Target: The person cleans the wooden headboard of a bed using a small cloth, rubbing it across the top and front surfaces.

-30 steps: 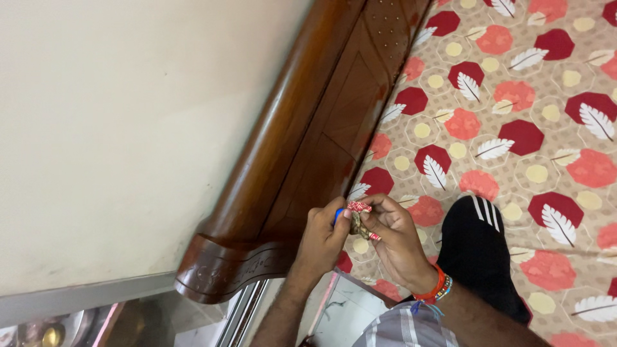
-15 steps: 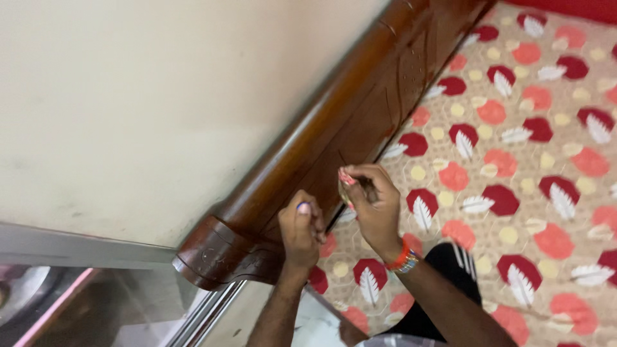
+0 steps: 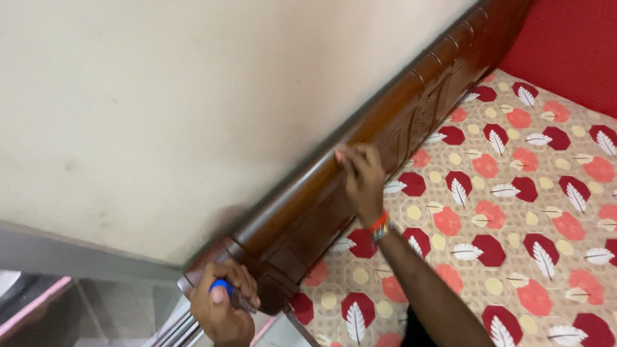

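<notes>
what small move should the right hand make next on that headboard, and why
Probably slide the right hand along the top rail of the wooden headboard toward the red wall. Its fingertips touch the rail mid-length, while the left hand grips the carved near end, so that end looks steadied.

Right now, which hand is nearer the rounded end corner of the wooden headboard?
Left. The left hand grips the headboard's end corner; the right hand rests farther along its top rail.
</notes>
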